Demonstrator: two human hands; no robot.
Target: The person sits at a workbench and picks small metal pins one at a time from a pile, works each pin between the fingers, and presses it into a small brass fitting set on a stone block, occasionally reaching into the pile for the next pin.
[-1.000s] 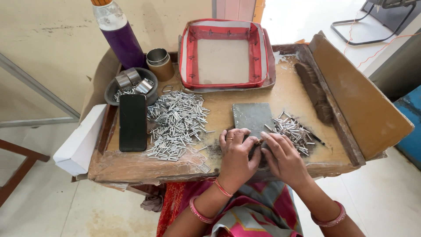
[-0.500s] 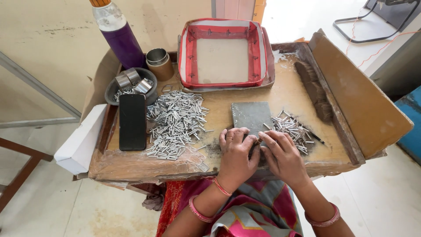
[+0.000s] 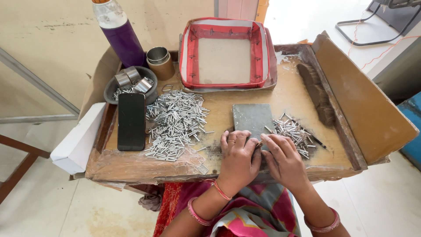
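My left hand (image 3: 237,154) lies palm down at the near edge of the board, fingers close together and curled a little — the fingertips rest on the near edge of the grey stone slab (image 3: 253,120). My right hand (image 3: 284,159) sits just beside it, thumb sides almost touching, fingers pressed together and bent down at the slab's near right corner. Whether anything is pinched under those fingertips I cannot tell; they hide it.

Just right of my right hand lies a small heap of short metal pins (image 3: 293,131), touching the slab's right edge. Off to the left of my left hand spreads a much bigger heap of the same silvery pins (image 3: 176,123), and beyond that, a black phone (image 3: 131,121) lying flat.

Further out from my left hand, a dark round bowl (image 3: 110,88) holds more pins and a few metal rings. Behind it stands a small brown tin (image 3: 160,63), open on top — and a purple bottle (image 3: 122,37). Straight ahead of both hands, past the slab, sits a red-edged square tray (image 3: 189,57), its pale floor bare.
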